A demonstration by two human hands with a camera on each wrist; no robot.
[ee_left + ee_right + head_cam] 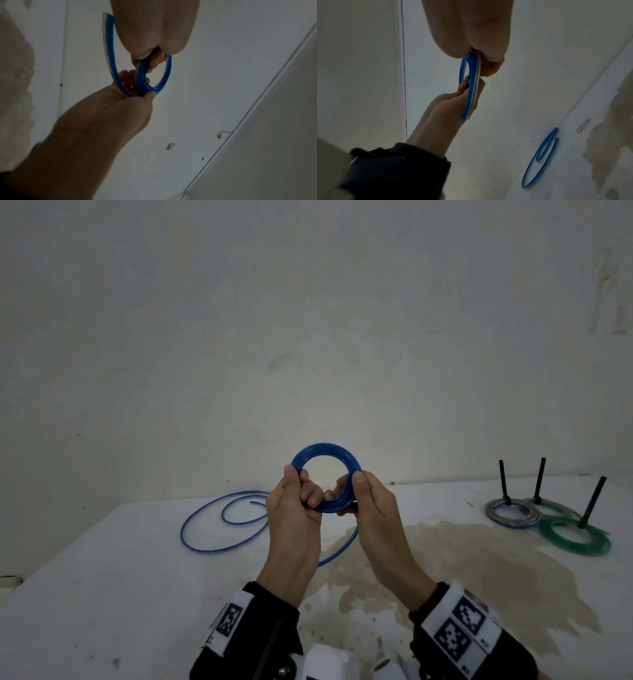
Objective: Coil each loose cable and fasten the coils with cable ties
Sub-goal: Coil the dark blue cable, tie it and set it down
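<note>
Above white table (137, 594), both hands hold blue coil (325, 451) upright.

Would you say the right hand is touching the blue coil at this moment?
Touching. The head view shows the right hand with its thumb pressed on the blue coil rim.

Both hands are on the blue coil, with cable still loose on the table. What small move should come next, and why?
Probably wind another loop: the left hand and right hand hold the blue coil, but its loose tail lies uncoiled on the table. No tie is visible.
</note>
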